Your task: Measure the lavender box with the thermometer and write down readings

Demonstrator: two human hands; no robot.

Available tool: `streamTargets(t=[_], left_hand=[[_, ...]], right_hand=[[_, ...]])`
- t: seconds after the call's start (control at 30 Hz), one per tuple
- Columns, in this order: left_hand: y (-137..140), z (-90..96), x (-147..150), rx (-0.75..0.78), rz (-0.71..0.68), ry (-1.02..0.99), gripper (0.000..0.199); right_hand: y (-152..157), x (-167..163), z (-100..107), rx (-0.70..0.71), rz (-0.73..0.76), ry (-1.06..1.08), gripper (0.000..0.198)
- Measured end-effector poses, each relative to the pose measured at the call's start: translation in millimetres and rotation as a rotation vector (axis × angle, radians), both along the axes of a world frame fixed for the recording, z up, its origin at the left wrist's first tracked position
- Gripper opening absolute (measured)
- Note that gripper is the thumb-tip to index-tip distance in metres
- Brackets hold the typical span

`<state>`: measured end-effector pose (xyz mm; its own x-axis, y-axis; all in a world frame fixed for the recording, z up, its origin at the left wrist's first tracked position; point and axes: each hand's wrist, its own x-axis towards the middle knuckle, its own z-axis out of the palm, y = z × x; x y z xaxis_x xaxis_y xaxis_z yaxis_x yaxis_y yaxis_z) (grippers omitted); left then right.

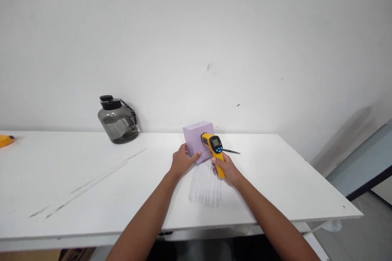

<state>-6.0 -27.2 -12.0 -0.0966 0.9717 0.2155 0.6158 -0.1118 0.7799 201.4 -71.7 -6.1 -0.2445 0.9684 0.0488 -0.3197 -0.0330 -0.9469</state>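
A pale purple box (193, 138) is tilted over the white table, and my left hand (183, 160) is closed around its lower left side with the thumb on the front face. In my right hand (226, 168) is a yellow and black infrared thermometer (212, 144), gripped by its handle. Its nose points at the box's front face, touching it or very close; I cannot tell which. The small screen and blue buttons face me. Below the box lies a sheet of paper (206, 189) with rows of faint marks. A dark pen (232, 151) rests just right of the thermometer.
A grey see-through water jug (119, 124) with a black lid and strap stands by the wall at the left. At the far left edge sits a yellow object (5, 140), partly out of view. The white table (284, 179) ends at the right, beside a grey panel (364, 167).
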Motion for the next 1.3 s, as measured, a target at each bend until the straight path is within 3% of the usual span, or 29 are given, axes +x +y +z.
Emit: streamTargets(t=[0.17, 0.4, 0.67, 1.3], left_hand=[[1, -0.9, 0, -0.011, 0.004, -0.026, 0.072], [2, -0.1, 0, -0.045, 0.010, -0.050, 0.074], [0, 2.7, 0, -0.067, 0.010, -0.055, 0.073], [1, 2.4, 1, -0.070, 0.005, -0.040, 0.073]], right_hand=[[-3, -1, 2, 0.064, -0.042, -0.086, 0.046], [-15, -5, 12, 0.382, -0.380, -0.349, 0.049], [-18, -2, 18, 0.349, -0.470, -0.331, 0.046], [-20, -2, 22, 0.326, -0.440, -0.329, 0.051]])
